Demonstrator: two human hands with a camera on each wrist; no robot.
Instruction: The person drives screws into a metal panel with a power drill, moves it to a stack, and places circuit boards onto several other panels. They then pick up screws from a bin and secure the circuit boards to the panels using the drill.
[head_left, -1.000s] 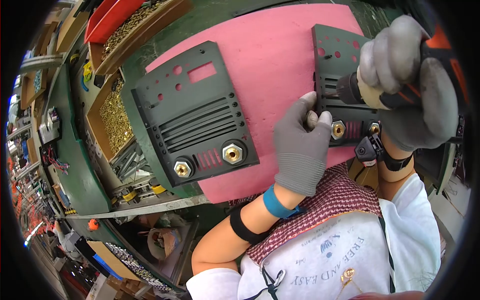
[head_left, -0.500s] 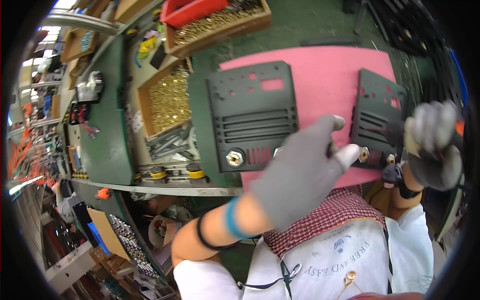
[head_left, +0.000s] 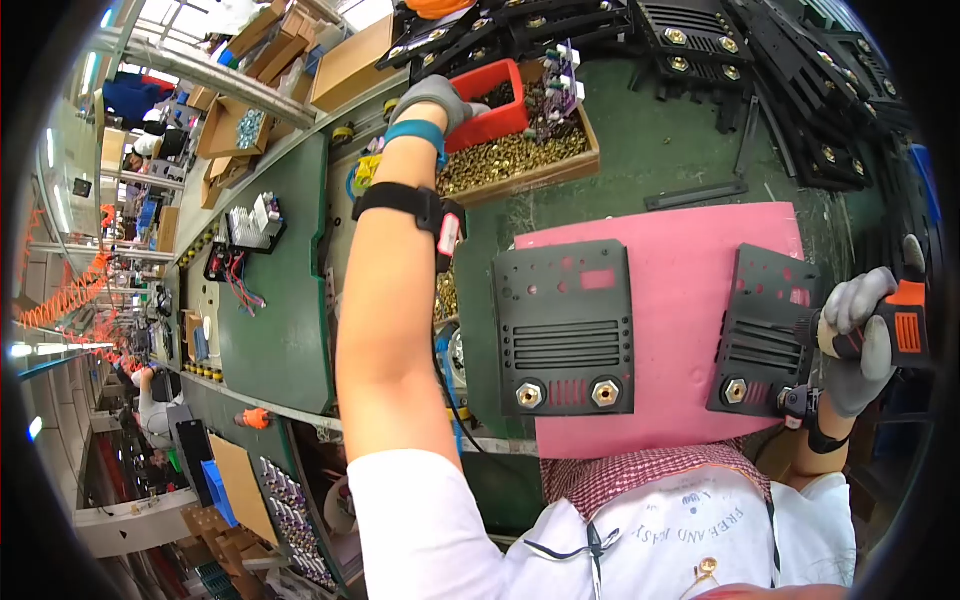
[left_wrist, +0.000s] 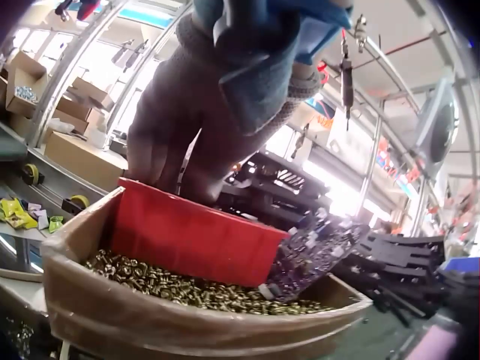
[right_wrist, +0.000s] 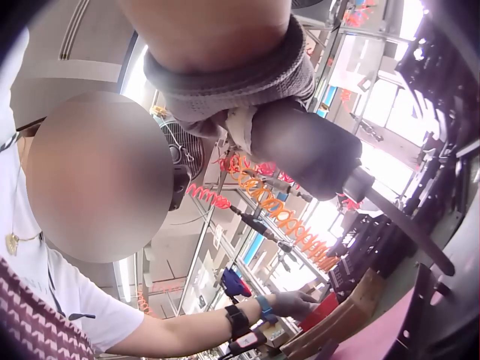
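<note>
Dark, flat slotted panels lie on the pink mat (head_left: 680, 330) near the near edge of the desk (head_left: 640, 130), one panel (head_left: 565, 312) across the mat's left edge, the other (head_left: 768, 312) by its right. The left hand (head_left: 428, 97) reaches into the red bin (head_left: 492, 127); its fingertips are hidden, so I cannot tell how far open they are or what they hold. The right hand's (head_left: 862, 340) fingers curl round the power driver (head_left: 908, 318). The panels look stiff and light, best taken by opposite side edges, clear of the brass fittings (head_left: 605, 394)
</note>
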